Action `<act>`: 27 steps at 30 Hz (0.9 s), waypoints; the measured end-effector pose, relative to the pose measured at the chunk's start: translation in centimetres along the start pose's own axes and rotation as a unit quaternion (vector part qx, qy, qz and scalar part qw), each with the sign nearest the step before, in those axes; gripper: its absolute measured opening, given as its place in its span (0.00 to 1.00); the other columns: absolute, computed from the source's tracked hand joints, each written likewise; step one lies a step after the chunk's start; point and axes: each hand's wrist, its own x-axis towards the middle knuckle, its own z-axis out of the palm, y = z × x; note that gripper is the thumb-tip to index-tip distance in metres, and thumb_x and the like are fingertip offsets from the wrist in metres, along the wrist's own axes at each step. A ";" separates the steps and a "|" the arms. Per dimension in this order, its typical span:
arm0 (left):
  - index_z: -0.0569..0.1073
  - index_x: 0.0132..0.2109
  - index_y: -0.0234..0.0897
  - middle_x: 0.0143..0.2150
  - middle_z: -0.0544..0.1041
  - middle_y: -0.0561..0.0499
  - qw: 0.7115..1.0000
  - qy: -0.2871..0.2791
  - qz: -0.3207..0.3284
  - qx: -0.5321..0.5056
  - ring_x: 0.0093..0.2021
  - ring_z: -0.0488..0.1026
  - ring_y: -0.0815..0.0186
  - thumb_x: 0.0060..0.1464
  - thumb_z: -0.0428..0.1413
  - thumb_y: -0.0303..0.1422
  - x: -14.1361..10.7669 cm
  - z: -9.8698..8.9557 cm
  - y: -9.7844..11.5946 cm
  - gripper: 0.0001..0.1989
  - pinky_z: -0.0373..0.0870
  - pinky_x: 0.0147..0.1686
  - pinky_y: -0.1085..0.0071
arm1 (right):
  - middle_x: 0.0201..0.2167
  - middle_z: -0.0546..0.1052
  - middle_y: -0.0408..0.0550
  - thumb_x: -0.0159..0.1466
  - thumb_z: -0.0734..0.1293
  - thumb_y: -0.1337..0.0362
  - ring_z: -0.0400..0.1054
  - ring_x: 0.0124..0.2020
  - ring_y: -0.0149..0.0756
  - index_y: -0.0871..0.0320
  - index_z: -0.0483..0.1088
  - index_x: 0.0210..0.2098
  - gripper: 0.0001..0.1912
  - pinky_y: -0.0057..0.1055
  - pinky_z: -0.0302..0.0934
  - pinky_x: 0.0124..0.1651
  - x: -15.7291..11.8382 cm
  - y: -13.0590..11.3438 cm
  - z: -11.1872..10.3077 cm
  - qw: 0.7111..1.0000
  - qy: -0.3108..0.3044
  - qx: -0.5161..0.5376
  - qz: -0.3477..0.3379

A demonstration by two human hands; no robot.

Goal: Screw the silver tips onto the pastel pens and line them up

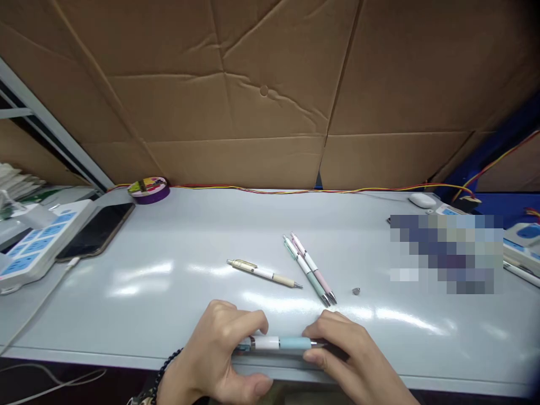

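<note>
A light-blue and white pen [280, 342] lies level across the front edge of the desk, between my two hands. My left hand [219, 349] is around its clip end, index finger curled above and thumb held apart below; part of that end is hidden in the hand. At the metal tip, my right hand [341, 346] closes its thumb and fingers on the pen. Beyond my hands are a beige and white pen [265, 274], a green and white pen [307, 271] and a pink and white pen [314, 268]. To their right sits a small grey metal cone-shaped piece [356, 291].
On the left are a power strip [37, 247], a dark phone [97, 230] with a white cable, and a purple tape roll [149, 190]. Thin coloured wires [261, 191] run along the cardboard wall [236, 112]. A blurred patch [447, 253] covers something on the right.
</note>
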 end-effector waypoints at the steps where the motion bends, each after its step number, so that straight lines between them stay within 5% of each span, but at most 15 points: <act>1: 0.64 0.27 0.38 0.15 0.60 0.56 1.000 0.000 0.000 -0.001 0.13 0.56 0.70 0.58 0.30 0.56 0.0 0.0 0.0 0.32 0.52 0.18 0.71 | 0.27 0.73 0.41 0.66 0.62 0.61 0.68 0.30 0.33 0.54 0.68 0.31 0.08 0.26 0.60 0.32 0.0 0.0 0.0 1.000 0.004 0.003 0.007; 12: 0.69 0.30 0.37 0.19 0.70 0.53 1.000 0.021 0.013 -0.019 0.16 0.66 0.68 0.59 0.31 0.56 0.2 -0.4 0.4 0.33 0.59 0.20 0.71 | 0.27 0.73 0.40 0.65 0.62 0.62 0.69 0.29 0.31 0.54 0.67 0.32 0.05 0.23 0.61 0.32 -0.1 0.2 0.1 0.998 0.050 0.034 0.025; 27: 0.61 0.24 0.38 0.13 0.59 0.57 0.996 0.056 0.053 0.051 0.12 0.52 0.70 0.62 0.30 0.50 0.4 0.2 0.4 0.29 0.47 0.17 0.70 | 0.28 0.73 0.41 0.64 0.64 0.61 0.67 0.32 0.34 0.54 0.68 0.30 0.07 0.26 0.59 0.34 0.0 -0.1 0.0 0.998 0.000 0.047 0.045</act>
